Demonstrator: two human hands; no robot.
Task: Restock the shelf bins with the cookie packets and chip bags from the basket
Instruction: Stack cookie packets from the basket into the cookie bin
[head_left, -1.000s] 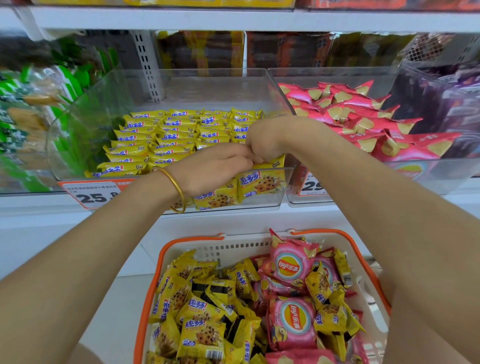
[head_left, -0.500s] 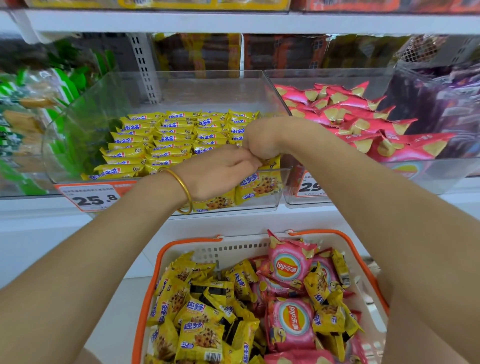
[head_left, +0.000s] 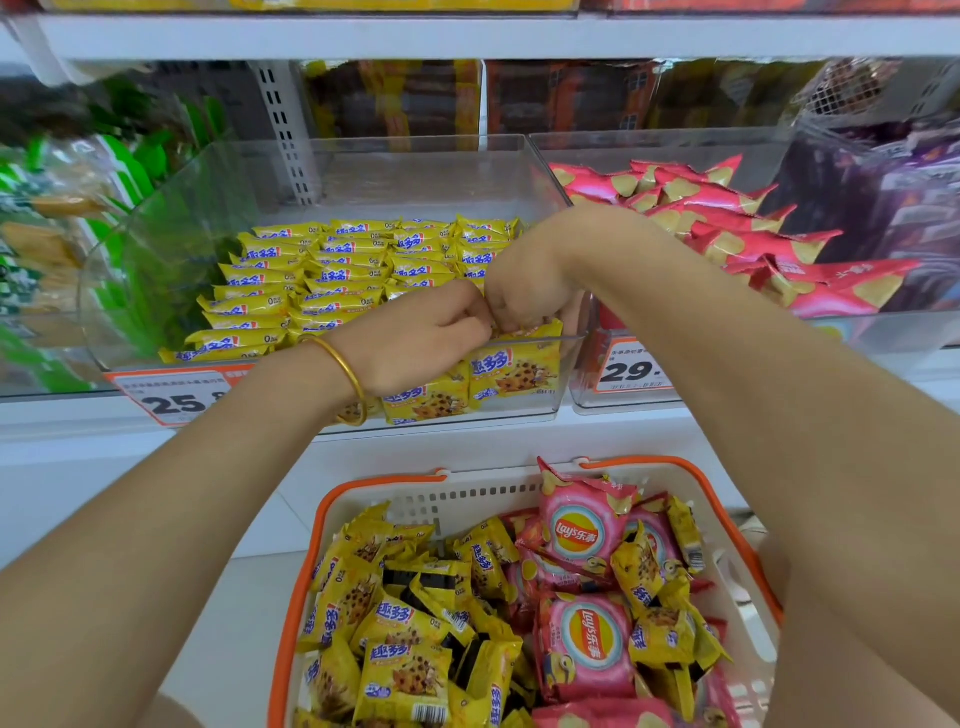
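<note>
Cookie packets (head_left: 514, 371) against bin (head_left: 415, 166) front wall, pinched by left hand (head_left: 415, 338) and right hand (head_left: 524, 280); rear room open.

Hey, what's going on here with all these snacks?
A person is restocking a shop shelf. The left hand and right hand both have their fingers curled on the front cookie packets, which stand at the near right corner of a clear bin holding neat rows of yellow packets. Below, an orange-rimmed basket holds loose cookie packets and pink chip bags. The neighbouring bin holds red chip bags.
</note>
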